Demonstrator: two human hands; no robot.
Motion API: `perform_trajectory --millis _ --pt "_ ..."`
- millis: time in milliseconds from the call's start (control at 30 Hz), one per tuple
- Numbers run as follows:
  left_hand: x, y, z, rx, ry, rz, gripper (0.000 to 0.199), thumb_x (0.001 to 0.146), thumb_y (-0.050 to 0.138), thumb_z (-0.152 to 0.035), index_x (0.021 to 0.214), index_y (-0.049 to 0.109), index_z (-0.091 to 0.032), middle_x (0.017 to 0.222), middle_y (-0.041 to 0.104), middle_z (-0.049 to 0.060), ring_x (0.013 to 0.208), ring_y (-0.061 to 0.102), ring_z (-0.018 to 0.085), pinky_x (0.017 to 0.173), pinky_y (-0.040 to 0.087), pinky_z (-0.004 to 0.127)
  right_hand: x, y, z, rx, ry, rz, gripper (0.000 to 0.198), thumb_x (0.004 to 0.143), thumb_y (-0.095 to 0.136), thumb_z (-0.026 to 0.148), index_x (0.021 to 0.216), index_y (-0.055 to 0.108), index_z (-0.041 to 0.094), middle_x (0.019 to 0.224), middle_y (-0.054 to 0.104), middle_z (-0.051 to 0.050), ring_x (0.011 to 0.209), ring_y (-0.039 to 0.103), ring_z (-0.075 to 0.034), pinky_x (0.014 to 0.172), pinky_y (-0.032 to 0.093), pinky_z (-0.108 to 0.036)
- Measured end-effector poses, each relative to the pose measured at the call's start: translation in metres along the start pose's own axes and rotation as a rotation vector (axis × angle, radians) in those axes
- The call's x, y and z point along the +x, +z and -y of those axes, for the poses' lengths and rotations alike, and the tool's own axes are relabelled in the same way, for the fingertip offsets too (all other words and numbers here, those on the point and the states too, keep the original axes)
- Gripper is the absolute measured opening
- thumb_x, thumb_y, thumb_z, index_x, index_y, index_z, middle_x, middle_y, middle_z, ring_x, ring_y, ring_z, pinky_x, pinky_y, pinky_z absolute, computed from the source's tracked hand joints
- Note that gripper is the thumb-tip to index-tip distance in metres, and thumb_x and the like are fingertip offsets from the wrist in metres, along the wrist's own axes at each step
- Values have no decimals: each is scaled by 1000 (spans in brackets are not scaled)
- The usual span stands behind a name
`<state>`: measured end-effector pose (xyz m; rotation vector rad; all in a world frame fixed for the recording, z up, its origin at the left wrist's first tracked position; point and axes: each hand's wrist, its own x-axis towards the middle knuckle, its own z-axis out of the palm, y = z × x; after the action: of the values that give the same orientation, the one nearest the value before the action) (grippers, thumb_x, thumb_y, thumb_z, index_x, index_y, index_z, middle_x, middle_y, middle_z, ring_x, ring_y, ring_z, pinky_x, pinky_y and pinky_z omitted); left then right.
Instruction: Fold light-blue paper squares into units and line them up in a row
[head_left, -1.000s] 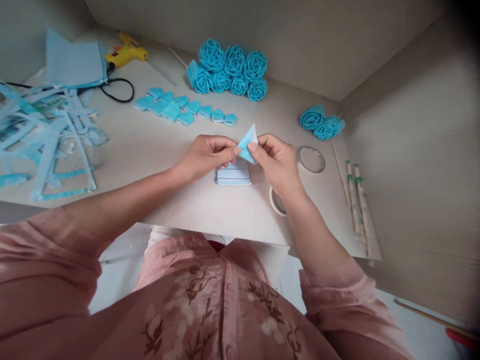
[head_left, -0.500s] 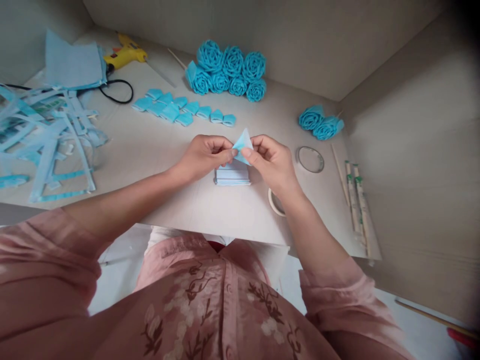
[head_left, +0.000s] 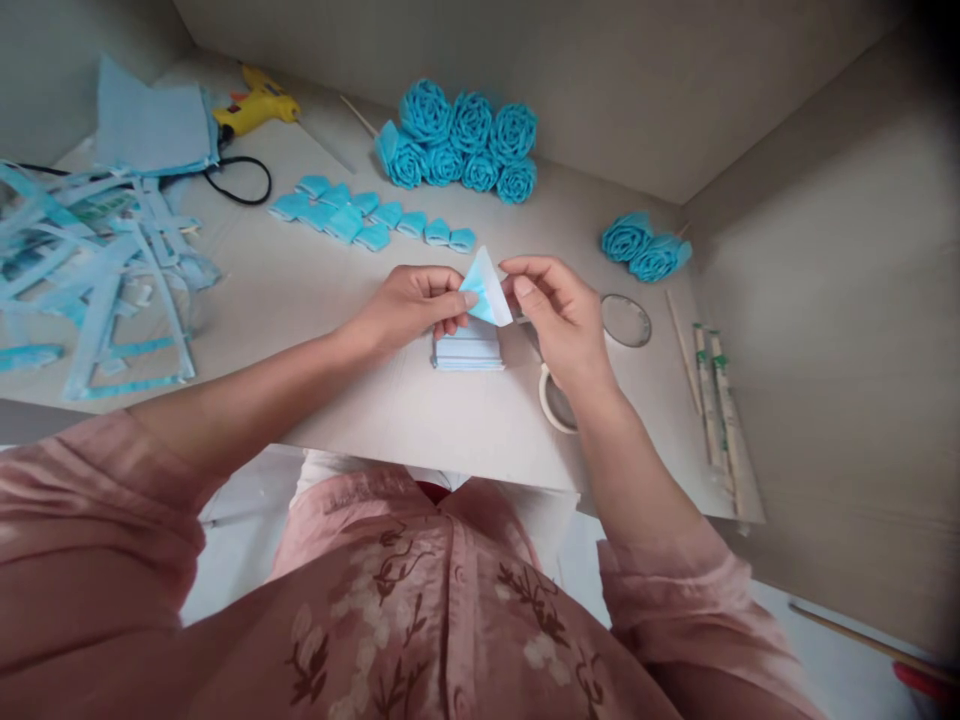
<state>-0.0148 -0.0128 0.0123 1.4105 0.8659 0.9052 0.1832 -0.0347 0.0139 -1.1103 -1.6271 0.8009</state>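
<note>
Left hand (head_left: 424,305): pinching folded blue-and-white piece (head_left: 478,292), just above frame centre
Right hand (head_left: 559,315): fingers parted beside it, contact unclear
Fold: could spring open from a slack left pinch

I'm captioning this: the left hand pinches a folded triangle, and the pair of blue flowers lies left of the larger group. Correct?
Not quite: the head view shows the pair of blue flowers lying right of the larger group. The left hand does pinch a folded triangle.
</note>
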Motion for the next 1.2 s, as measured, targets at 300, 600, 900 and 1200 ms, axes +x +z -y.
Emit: perform_trajectory --millis 300,600,900,1200 --pt "1 0 -7 -107 -91 -19 30 82 76 -33 65 58 -16 61 64 0 50 53 6 50 40 19 0 -5 6 -107 -88 109 19 86 74 39 104 74 32 141 59 -2 136 52 -27 108 49 -47" --pt "2 -2 0 -37 -34 -13 31 80 77 -36 65 59 -16 60 63 0 50 53 6 48 40 18 2 -3 3 -69 -59 121 31 82 75 56 85 74 26 127 67 -6 122 61 -26 104 49 -46" --pt "1 1 1 92 37 -30 32 80 77 -38 66 60 -16 58 62 0 50 53 7 47 40 18 0 4 -6 33 57 78 31 81 76 53 89 68 24 88 71 0 83 66 -16 82 54 -33" --pt "-1 1 -2 96 55 -5 39 79 77 -48 65 61 -16 60 64 1 52 54 7 48 42 18 1 4 -8 55 73 85 50 79 78 52 120 68 26 83 68 2 79 63 -15 81 54 -32"
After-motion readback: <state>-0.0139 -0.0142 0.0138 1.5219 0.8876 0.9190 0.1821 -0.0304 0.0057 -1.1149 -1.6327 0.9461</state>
